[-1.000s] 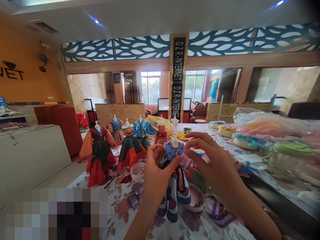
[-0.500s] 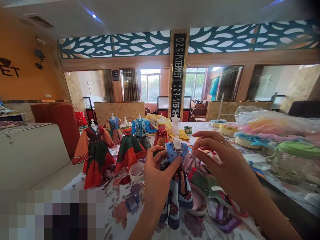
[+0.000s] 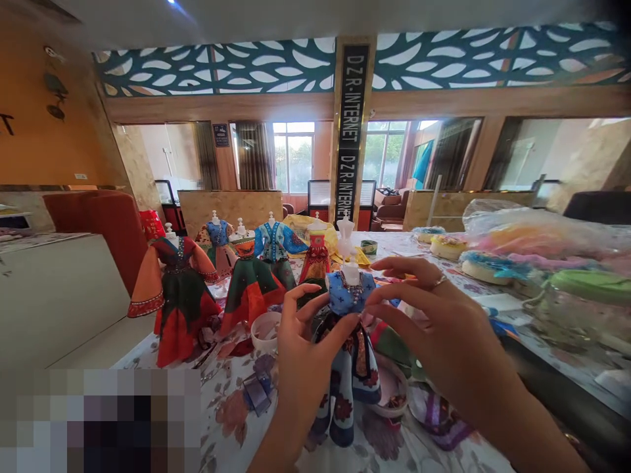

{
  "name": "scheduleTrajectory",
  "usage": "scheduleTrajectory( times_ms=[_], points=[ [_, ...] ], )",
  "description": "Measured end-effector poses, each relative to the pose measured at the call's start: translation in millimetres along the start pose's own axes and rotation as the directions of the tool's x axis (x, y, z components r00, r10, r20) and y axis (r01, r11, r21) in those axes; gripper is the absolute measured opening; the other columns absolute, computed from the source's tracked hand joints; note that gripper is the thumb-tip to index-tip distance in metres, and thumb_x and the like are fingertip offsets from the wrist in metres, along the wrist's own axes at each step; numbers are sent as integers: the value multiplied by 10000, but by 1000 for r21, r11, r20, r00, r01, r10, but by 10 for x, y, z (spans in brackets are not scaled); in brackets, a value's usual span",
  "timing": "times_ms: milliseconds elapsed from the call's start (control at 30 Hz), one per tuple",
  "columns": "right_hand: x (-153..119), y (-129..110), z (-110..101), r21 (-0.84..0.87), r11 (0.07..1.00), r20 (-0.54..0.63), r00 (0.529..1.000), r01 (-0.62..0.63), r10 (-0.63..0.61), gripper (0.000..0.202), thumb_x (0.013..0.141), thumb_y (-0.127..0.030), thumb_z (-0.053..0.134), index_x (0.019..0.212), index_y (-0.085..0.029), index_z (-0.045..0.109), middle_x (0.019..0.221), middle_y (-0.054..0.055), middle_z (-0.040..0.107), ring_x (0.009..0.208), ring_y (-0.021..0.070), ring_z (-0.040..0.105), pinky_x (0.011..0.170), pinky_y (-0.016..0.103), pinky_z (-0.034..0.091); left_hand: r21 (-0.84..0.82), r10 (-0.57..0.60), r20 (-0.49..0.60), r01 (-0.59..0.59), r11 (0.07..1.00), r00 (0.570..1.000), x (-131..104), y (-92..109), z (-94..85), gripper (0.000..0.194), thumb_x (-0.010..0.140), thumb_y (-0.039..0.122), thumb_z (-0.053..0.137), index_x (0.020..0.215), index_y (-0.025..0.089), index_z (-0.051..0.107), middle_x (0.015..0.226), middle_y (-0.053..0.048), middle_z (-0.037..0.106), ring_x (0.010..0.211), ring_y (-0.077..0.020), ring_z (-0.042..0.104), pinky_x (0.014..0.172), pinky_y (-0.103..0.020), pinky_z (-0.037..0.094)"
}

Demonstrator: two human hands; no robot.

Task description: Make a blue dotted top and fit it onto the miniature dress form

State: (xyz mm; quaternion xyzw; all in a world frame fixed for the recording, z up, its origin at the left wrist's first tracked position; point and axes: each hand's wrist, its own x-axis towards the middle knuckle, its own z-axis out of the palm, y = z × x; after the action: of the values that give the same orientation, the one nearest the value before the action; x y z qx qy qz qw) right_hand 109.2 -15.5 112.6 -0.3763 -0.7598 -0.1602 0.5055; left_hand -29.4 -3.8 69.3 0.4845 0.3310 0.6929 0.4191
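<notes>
A small white doll-size dress form [image 3: 350,293] stands upright before me in a blue sleeveless top with beads at the neck and floral trousers. My left hand [image 3: 308,358] is closed round its waist, thumb across the front. From the other side, the thumb and forefinger of my right hand [image 3: 444,322] pinch the edge of the top near the waist; the other fingers are raised. The trousers [image 3: 342,394] hang below, with a dark-edged patterned strip down the front. Just behind the neck rises a bare white form [image 3: 346,238].
Several dressed forms stand to the left, among them an orange-sleeved dress [image 3: 180,302] and a blue jacket [image 3: 276,244]. A white bowl [image 3: 265,328] and a pink dish [image 3: 394,387] flank the work. At right are a green-lidded jar [image 3: 586,309] and a plastic bag [image 3: 537,230].
My right hand has moved left, from hovering beside the blue top to pinching its edge. My left hand keeps its hold. The camera view has tilted slightly down.
</notes>
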Motion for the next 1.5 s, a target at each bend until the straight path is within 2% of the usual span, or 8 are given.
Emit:
scheduleTrajectory(
  times_ms=[167, 433, 733, 867, 1067, 1333, 1500],
  points=[
    [-37, -23, 30, -51, 997, -21, 998, 59, -60, 146, 840, -130, 555, 746, -206, 637, 1049, 87, 608, 917, 206, 623, 769, 351, 537, -18, 25, 19, -25, 1000, 1000, -15, -48, -21, 398, 689, 160, 725, 984, 251, 474, 890, 30, 713, 793, -116, 677, 719, -204, 517],
    [-98, -36, 87, -150, 981, -64, 989, 121, -132, 127, 857, -131, 544, 781, -220, 593, 1059, 58, 594, 963, 194, 586, 742, 311, 520, -38, 65, 55, -63, 997, 996, -22, -103, -43, 398, 697, 183, 734, 991, 266, 478, 899, 49, 709, 815, -97, 666, 748, -184, 507],
    [-100, -50, 127, -143, 987, -94, 992, 72, -86, 112, 818, -112, 597, 768, -211, 614, 1056, 59, 607, 917, 181, 595, 707, 282, 526, -20, 71, 44, -70, 997, 997, -32, -94, -36, 406, 679, 197, 754, 969, 269, 480, 885, 50, 718, 754, -90, 671, 695, -174, 512],
    [-108, -49, 133, -141, 988, -95, 992, 64, -77, 92, 804, -115, 616, 775, -202, 621, 1042, 66, 612, 923, 189, 602, 737, 301, 530, 7, 84, 14, -84, 996, 996, -32, -94, -32, 395, 672, 220, 759, 962, 261, 495, 866, 43, 714, 796, -103, 670, 724, -183, 508],
    [-104, -73, 132, -157, 984, -93, 990, 87, -102, 107, 800, -104, 619, 771, -207, 619, 1040, 56, 616, 935, 181, 602, 764, 289, 519, 18, 94, -10, -94, 995, 996, -37, -81, -22, 385, 661, 226, 765, 948, 260, 510, 840, 47, 707, 741, -99, 673, 675, -174, 509],
    [-126, -94, 129, -172, 983, -125, 988, 70, -92, 89, 810, -144, 611, 764, -211, 646, 1006, 48, 644, 883, 182, 627, 713, 298, 538, -16, 105, -24, -105, 994, 994, -38, -84, -13, 347, 674, 211, 756, 930, 245, 524, 812, 46, 706, 723, -96, 680, 644, -165, 513],
    [-120, -86, 109, -153, 987, -131, 989, 52, -72, 124, 812, -153, 603, 741, -230, 669, 979, 29, 664, 817, 179, 646, 678, 309, 550, -10, 98, -11, -98, 995, 995, -39, -82, -13, 332, 691, 220, 744, 931, 242, 515, 844, 27, 717, 788, -118, 680, 675, -184, 516]
  ],
)
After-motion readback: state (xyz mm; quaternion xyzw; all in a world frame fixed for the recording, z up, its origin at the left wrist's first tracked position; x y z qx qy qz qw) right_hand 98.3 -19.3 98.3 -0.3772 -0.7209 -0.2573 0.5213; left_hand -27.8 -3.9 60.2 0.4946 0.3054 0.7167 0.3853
